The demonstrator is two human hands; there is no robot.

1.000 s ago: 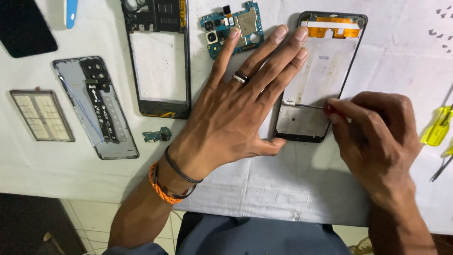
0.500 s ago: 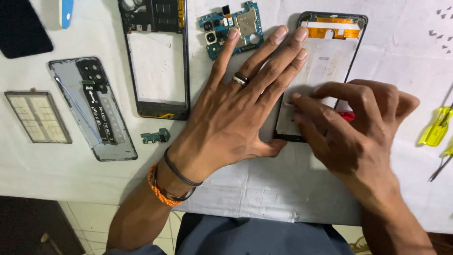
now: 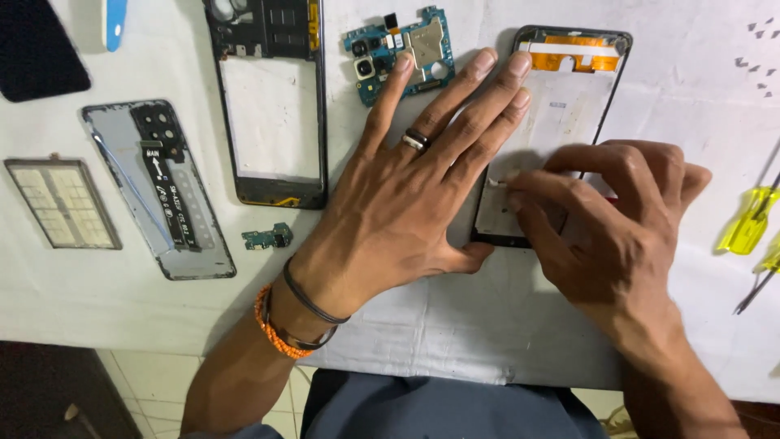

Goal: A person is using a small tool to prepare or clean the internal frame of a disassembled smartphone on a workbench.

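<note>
White cloth-covered table (image 3: pixel 162 301). Black-rimmed phone screen frame (image 3: pixel 569 106), far right: pale inside, orange strip on top. Blue-green circuit board (image 3: pixel 402 49). Black mid-frame (image 3: pixel 272 106), white centre. Grey back cover (image 3: pixel 158 191). Yellow-handled screwdriver (image 3: pixel 747 219). Orange bead bracelet (image 3: pixel 272 329).

We see phone screen (image 3: pixel 561 114), back up, black-rimmed, whitish with orange strip, top right on worktop (image 3: pixel 97 309); dark slab (image 3: pixel 36 49) top left corner.
</note>
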